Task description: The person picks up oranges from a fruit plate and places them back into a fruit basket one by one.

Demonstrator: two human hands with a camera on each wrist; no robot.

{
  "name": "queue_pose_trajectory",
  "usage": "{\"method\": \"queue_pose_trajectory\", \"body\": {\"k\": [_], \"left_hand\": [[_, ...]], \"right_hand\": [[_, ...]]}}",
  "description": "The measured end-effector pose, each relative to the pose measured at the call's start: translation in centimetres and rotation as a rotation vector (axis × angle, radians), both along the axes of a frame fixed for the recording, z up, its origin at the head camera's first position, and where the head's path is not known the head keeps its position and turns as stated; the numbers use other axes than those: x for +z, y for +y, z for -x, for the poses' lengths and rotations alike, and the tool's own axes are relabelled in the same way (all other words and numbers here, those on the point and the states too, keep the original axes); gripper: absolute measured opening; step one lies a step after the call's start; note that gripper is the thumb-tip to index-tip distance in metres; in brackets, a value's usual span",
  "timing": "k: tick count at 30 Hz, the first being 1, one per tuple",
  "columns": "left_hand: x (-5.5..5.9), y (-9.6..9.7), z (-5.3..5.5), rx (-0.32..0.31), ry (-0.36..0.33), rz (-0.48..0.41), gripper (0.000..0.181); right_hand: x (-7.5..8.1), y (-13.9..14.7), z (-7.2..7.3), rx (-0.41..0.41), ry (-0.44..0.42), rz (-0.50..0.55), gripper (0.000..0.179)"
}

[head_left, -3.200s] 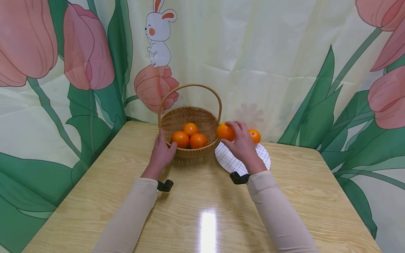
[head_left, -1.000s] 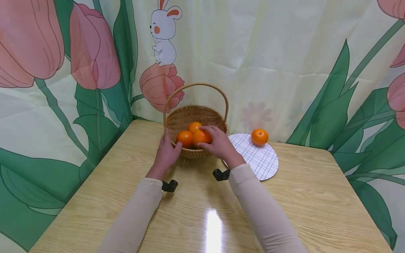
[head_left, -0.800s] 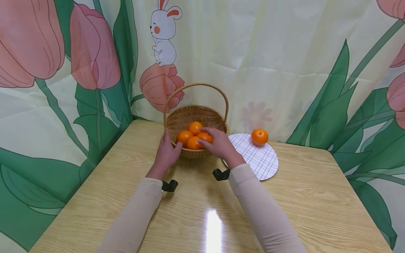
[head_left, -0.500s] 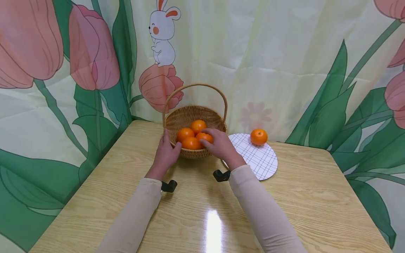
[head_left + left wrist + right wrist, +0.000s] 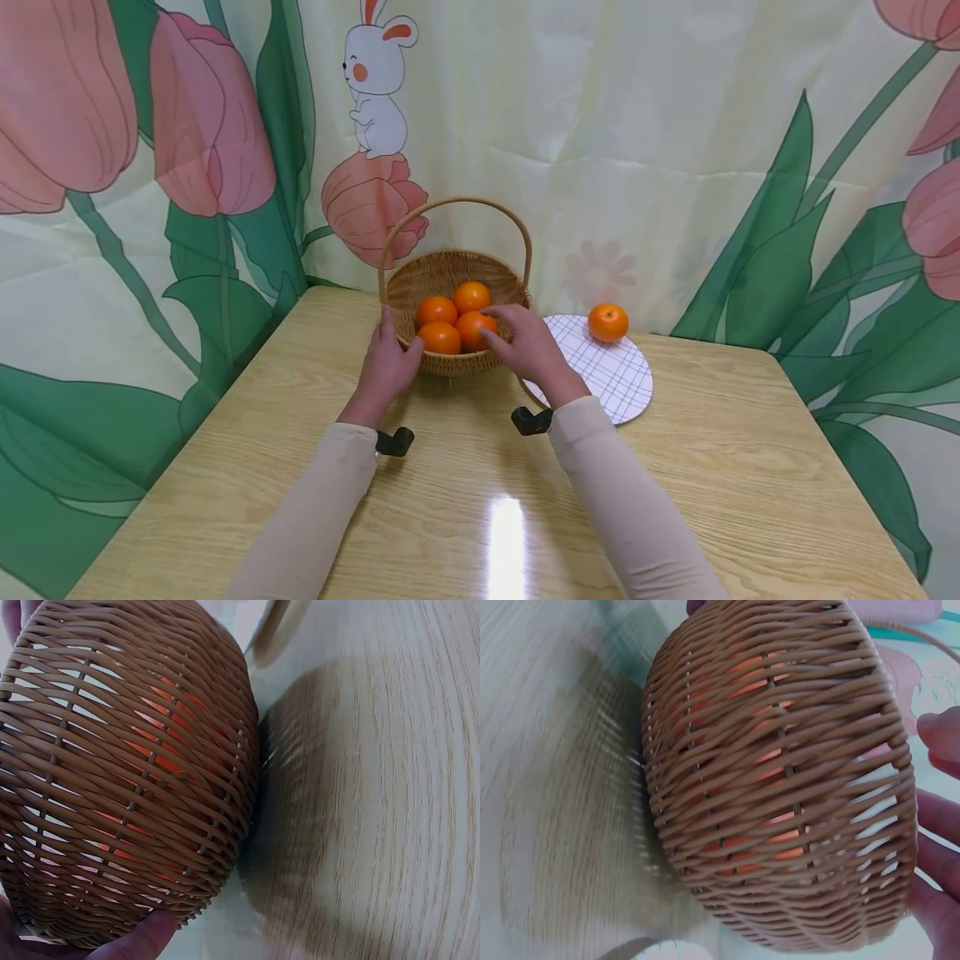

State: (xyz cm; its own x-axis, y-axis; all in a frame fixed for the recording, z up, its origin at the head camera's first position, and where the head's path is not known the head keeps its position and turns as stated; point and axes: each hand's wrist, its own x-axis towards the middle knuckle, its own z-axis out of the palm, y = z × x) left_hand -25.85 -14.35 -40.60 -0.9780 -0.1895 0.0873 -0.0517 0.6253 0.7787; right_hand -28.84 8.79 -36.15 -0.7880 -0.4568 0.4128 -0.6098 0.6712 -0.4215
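A wicker basket with a tall arched handle stands toward the back of the table, several oranges clustered inside. My left hand grips its left rim, thumb over the edge; in the left wrist view a fingertip lies against the woven side. Over the right rim, my right hand has its thumb and fingers apart, tips right by the front-right orange. The right wrist view has those fingers spread at the rim. Orange shows through the weave in both wrist views.
Right of the basket lies a round white plate with a blue grid, bearing one orange at its back. Behind the wooden table hangs a curtain printed with tulips and a rabbit.
The right hand brought an orange from the plate into the basket and let it go. The oranges there shifted, and the hand has since drawn slightly right. The left hand kept its hold.
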Motion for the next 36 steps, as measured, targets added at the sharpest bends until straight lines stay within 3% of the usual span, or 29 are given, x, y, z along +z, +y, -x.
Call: {"method": "queue_pose_trajectory", "body": {"k": [14, 25, 36], "left_hand": [[0.1, 0.1, 0.1, 0.008, 0.001, 0.021, 0.083], [0.0, 0.1, 0.1, -0.006, 0.004, 0.021, 0.083], [0.1, 0.1, 0.0, -0.007, 0.009, 0.028, 0.082]], "right_hand": [[-0.6, 2.6, 0.6, -0.075, 0.107, 0.088, 0.037], [-1.5, 5.2, 1.5, -0.222, 0.127, 0.144, 0.039], [-1.7, 7.1, 2.2, -0.276, 0.119, 0.151, 0.040]]}}
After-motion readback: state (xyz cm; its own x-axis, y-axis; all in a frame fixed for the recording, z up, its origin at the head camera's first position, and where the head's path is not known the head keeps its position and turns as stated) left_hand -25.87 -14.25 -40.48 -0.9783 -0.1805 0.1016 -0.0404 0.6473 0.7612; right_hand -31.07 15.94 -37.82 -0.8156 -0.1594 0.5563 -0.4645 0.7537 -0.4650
